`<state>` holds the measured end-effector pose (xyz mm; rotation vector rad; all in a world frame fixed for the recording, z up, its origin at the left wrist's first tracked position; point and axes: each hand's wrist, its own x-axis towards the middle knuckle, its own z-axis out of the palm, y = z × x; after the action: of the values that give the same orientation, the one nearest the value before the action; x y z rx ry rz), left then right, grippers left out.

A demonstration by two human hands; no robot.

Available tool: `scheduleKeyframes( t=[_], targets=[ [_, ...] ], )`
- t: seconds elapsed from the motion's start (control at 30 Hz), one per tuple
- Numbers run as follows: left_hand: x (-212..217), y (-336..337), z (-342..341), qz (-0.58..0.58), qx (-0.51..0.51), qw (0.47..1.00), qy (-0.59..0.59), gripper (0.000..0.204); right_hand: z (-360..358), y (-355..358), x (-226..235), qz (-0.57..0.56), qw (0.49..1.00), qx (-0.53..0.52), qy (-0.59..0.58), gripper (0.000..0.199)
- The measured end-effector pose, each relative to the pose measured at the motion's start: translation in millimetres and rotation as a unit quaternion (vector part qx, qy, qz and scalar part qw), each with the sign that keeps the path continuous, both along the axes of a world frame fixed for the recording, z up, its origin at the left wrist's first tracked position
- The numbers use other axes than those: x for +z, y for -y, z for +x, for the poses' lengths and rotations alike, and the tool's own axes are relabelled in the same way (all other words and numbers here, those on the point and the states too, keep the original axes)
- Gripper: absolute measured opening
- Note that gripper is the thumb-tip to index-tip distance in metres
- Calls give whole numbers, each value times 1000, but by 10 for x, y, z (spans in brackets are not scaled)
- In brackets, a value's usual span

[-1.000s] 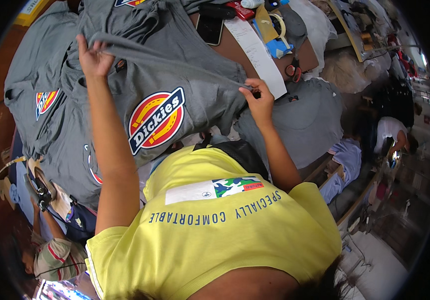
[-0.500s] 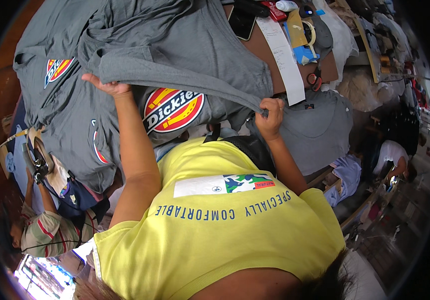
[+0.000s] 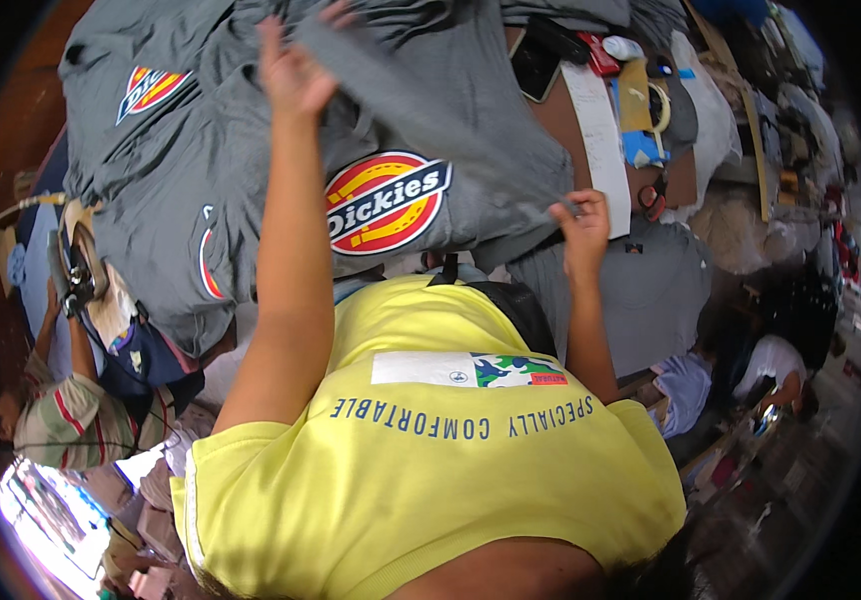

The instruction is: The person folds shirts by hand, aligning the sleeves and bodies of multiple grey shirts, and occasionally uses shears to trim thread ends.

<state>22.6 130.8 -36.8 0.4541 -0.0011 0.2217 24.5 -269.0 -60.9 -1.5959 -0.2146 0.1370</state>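
A grey T-shirt (image 3: pixel 441 130) lies before me, a folded edge of it stretched diagonally between my hands. My right hand (image 3: pixel 586 230) pinches the near right end of that edge between thumb and fingers. Farther off to the left, my left hand (image 3: pixel 297 75) is open with its fingers spread, and the cloth's far end passes against them. That end is blurred by motion. Below the lifted edge shows a red and yellow oval print (image 3: pixel 381 205) on grey cloth. More grey shirts with the same sort of print (image 3: pixel 154 90) lie in a pile at the left.
At the right are a phone (image 3: pixel 536 65), a long paper strip (image 3: pixel 599 140), a tape roll (image 3: pixel 662 108) and red-handled scissors (image 3: pixel 654 198). Another grey shirt (image 3: pixel 641 290) lies nearer. One person in a striped shirt (image 3: pixel 76 425) works at left, another in white (image 3: pixel 773 350) at right.
My left hand has moved away from me and to the right, swinging the cloth edge from nearly level to diagonal. My right hand keeps its pinch. The whole view has shifted slightly.
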Motion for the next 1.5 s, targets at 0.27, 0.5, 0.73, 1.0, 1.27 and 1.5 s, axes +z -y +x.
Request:
scheduleKeyframes(
  t=[0.27, 0.5, 0.73, 1.0, 1.27, 1.5],
  targets=[
    [68, 484, -266, 621, 174, 724, -243, 33, 424, -149, -272, -278, 937, -151, 148, 24],
    [-344, 842, -2514, 728, 403, 372, -410, 21, 270, -1837, 85, 24, 961, 275, -2, 29],
    [-604, 1141, -3277, 669, 341, 406, -521, 28, 163, -3870, 224, -30, 878, 460, -127, 62],
    [-667, 1135, -3449, 641, 408, 438, -481, 25, 565, -3893, 540, 240, 762, 446, -405, 69],
    [-418, 1485, -3172, 712, 357, 491, -354, 25, 1344, -2832, -149, 437, 642, 437, -455, 56],
    [-491, 1544, -3236, 804, 299, 442, -261, 20, 1323, -2375, -336, 486, 660, 395, -416, 55]
  ],
)
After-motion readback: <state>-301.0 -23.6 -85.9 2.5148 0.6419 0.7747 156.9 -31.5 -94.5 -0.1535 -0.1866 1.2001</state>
